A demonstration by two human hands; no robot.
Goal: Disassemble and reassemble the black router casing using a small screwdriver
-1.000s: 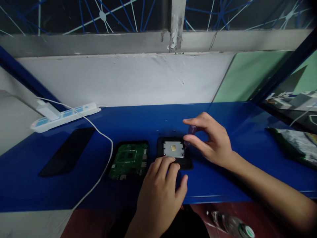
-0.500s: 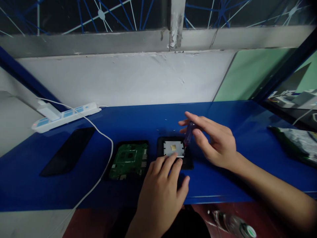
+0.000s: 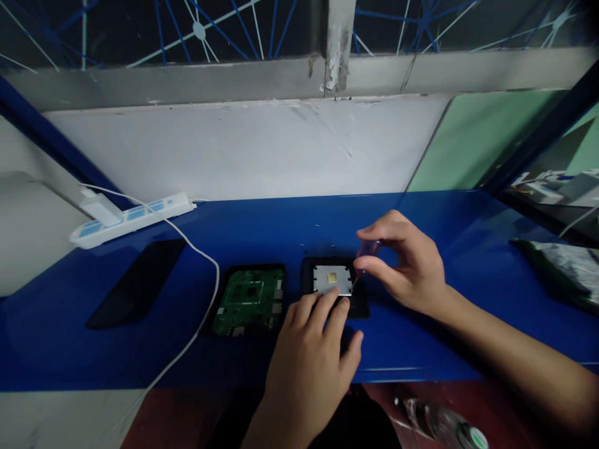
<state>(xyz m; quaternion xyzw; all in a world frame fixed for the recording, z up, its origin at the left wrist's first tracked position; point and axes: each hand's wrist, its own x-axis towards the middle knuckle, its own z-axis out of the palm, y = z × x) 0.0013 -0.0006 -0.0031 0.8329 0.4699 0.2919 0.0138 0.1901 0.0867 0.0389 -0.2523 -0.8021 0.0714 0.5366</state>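
Note:
A purple-handled screwdriver (image 3: 369, 249) is held between the thumb and fingers of my right hand (image 3: 407, 265). Its tip points down at the right edge of a silver metal plate (image 3: 343, 282) with a small gold-coloured square on it. That plate lies in a black casing half (image 3: 359, 307). My left hand (image 3: 316, 349) rests with fingers stretched over the plate's front edge and the casing, thumb apart. Left of them, a green circuit board (image 3: 243, 302) sits in another black casing half.
A white power strip (image 3: 135, 218) with a plug stands at the back left. Its white cable (image 3: 218, 274) runs across the blue table (image 3: 262, 231). A dark flat panel (image 3: 135, 284) lies at left, a shiny bag (image 3: 568, 268) at right. A plastic bottle (image 3: 444, 424) is below the table edge.
My right fingers, stretched out before, have curled around the screwdriver handle, which now leans further to the right. My left hand stays on the casing. The whole view has shifted slightly.

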